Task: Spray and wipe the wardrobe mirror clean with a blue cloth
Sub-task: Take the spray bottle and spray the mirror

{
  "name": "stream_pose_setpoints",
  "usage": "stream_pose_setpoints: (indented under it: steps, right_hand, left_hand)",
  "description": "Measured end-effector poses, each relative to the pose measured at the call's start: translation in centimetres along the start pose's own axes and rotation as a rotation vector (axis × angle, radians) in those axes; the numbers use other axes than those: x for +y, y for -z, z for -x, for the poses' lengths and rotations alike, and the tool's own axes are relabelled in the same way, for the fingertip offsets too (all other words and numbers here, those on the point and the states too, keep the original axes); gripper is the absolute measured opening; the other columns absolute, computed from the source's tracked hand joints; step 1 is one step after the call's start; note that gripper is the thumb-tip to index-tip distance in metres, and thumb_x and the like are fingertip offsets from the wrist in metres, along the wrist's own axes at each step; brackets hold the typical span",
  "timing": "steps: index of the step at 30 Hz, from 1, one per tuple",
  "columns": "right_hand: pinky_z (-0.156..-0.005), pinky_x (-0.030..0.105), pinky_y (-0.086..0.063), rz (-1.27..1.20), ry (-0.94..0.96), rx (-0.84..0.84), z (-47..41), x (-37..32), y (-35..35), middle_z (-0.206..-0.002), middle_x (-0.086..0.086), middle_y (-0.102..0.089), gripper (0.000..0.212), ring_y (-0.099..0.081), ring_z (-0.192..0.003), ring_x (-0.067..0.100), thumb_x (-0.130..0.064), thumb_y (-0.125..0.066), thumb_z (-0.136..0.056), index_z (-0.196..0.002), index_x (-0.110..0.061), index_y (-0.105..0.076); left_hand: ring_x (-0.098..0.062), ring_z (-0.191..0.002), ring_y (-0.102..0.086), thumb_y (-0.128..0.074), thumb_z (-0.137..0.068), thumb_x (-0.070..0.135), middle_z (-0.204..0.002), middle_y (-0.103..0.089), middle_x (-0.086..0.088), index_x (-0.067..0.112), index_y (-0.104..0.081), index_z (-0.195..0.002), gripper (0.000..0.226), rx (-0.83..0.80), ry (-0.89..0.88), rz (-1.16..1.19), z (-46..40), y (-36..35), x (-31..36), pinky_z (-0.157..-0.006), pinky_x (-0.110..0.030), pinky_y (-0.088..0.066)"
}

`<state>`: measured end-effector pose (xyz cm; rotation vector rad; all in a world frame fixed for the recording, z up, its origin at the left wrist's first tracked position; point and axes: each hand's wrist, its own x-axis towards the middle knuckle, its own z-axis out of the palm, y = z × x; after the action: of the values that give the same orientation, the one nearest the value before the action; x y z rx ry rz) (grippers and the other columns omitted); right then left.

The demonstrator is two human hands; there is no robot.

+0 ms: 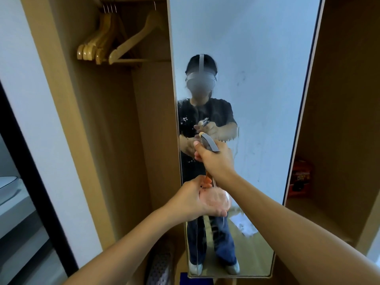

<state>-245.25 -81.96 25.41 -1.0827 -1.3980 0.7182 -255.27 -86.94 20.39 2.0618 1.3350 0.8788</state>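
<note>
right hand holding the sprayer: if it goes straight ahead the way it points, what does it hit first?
Most likely the mirror. The right hand grips the spray bottle with its nozzle aimed at the glass and nothing shows between them, though the gap is hard to judge from this view.

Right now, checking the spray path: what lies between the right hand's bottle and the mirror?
Nothing: the spray bottle in the right hand faces bare mirror, head view.

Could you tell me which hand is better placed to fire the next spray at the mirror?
The right hand: it grips the spray bottle at its grey trigger head, nozzle close to the mirror. The left hand only cups the bottle's clear base from below, well away from the trigger.
</note>
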Motion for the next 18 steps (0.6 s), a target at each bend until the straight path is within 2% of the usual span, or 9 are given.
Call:
stream_pose_setpoints:
  steps: [1, 3, 6, 8, 10, 12, 15, 16, 18]
  right_hand:
    - [-0.072, 0.032, -0.057, 0.004, -0.009, -0.022, 0.2, 0.2, -0.1, -0.081, 0.008, -0.071, 0.021, -0.064, -0.073, 0.016, -0.032, -0.063, -0.093, -0.094, -0.012, -0.071]
    - [-0.070, 0.031, -0.054, 0.037, -0.009, -0.058, 0.6, 0.5, -0.2, -0.082, 0.007, -0.069, 0.021, -0.060, -0.073, 0.015, -0.032, -0.063, -0.093, -0.096, -0.012, -0.070]
    - [-0.057, 0.023, -0.041, 0.056, -0.020, -0.085, 1.4, 1.2, -0.5, -0.069, 0.007, -0.059, 0.026, -0.049, -0.066, 0.013, -0.030, -0.064, -0.093, -0.081, -0.008, -0.064]
    - [-0.053, 0.017, -0.039, 0.064, -0.051, -0.088, 1.8, 1.8, -0.7, -0.079, 0.017, -0.066, 0.030, -0.050, -0.068, 0.014, -0.030, -0.063, -0.093, -0.084, -0.002, -0.065]
    - [-0.050, 0.013, -0.038, 0.068, -0.068, -0.077, 2.2, 2.2, -1.0, -0.087, 0.019, -0.070, 0.030, -0.052, -0.069, 0.014, -0.031, -0.063, -0.093, -0.085, -0.002, -0.065]
    - [-0.055, 0.019, -0.042, 0.078, -0.070, -0.061, 2.4, 2.5, -1.2, -0.088, 0.017, -0.071, 0.031, -0.056, -0.069, 0.016, -0.033, -0.061, -0.094, -0.086, -0.003, -0.066]
    - [-0.062, 0.028, -0.049, 0.093, -0.086, -0.034, 2.8, 2.8, -1.3, -0.087, 0.016, -0.071, 0.034, -0.065, -0.075, 0.028, -0.037, -0.060, -0.094, -0.092, -0.004, -0.066]
    - [-0.063, 0.030, -0.050, 0.091, -0.097, -0.023, 2.9, 2.9, -1.2, -0.084, 0.015, -0.070, 0.035, -0.066, -0.076, 0.030, -0.037, -0.061, -0.094, -0.091, -0.003, -0.066]
    - [-0.061, 0.031, -0.050, 0.097, -0.115, -0.004, 3.1, 3.0, -1.2, -0.071, 0.012, -0.064, 0.036, -0.063, -0.067, 0.029, -0.036, -0.063, -0.092, -0.087, -0.002, -0.066]
  left_hand:
    - [-0.012, -0.107, -0.058, -0.091, -0.061, 0.033, -0.114, -0.058, 0.002, 0.016, -0.051, -0.119, 0.073, -0.009, 0.017, 0.005, 0.1, -0.1, -0.2, -0.089, -0.030, -0.054]
    - [-0.012, -0.105, -0.058, -0.091, -0.061, 0.029, -0.111, -0.058, 0.001, 0.013, -0.051, -0.119, 0.072, -0.020, 0.032, 0.026, 0.5, -0.4, -0.6, -0.087, -0.027, -0.054]
    - [-0.001, -0.090, -0.054, -0.087, -0.068, 0.014, -0.107, -0.054, 0.001, 0.002, -0.049, -0.121, 0.067, -0.047, 0.043, 0.075, 1.1, -0.9, -1.4, -0.071, -0.010, -0.049]
    - [0.001, -0.085, -0.051, -0.084, -0.072, 0.011, -0.108, -0.054, -0.005, -0.002, -0.048, -0.121, 0.063, -0.055, 0.056, 0.104, 1.5, -1.3, -1.9, -0.069, -0.006, -0.047]
    - [0.003, -0.086, -0.053, -0.087, -0.069, 0.019, -0.107, -0.057, 0.001, 0.005, -0.051, -0.120, 0.064, -0.043, 0.035, 0.060, 1.9, -1.6, -2.1, -0.072, -0.006, -0.046]
    - [0.004, -0.088, -0.053, -0.088, -0.067, 0.023, -0.107, -0.057, 0.005, 0.009, -0.051, -0.119, 0.066, -0.046, 0.020, 0.040, 2.1, -1.7, -2.3, -0.071, -0.004, -0.044]
    - [0.004, -0.090, -0.053, -0.089, -0.066, 0.027, -0.111, -0.058, 0.003, 0.013, -0.051, -0.121, 0.068, -0.058, 0.014, 0.024, 2.4, -1.8, -2.5, -0.070, -0.004, -0.043]
    - [0.006, -0.090, -0.054, -0.089, -0.066, 0.026, -0.109, -0.058, 0.005, 0.013, -0.051, -0.121, 0.067, -0.065, 0.012, 0.024, 2.5, -1.9, -2.5, -0.070, -0.004, -0.044]
    - [0.017, -0.084, -0.054, -0.086, -0.071, 0.017, -0.101, -0.055, 0.008, 0.007, -0.051, -0.120, 0.062, -0.077, 0.016, 0.063, 2.6, -2.2, -2.5, -0.069, -0.004, -0.043]
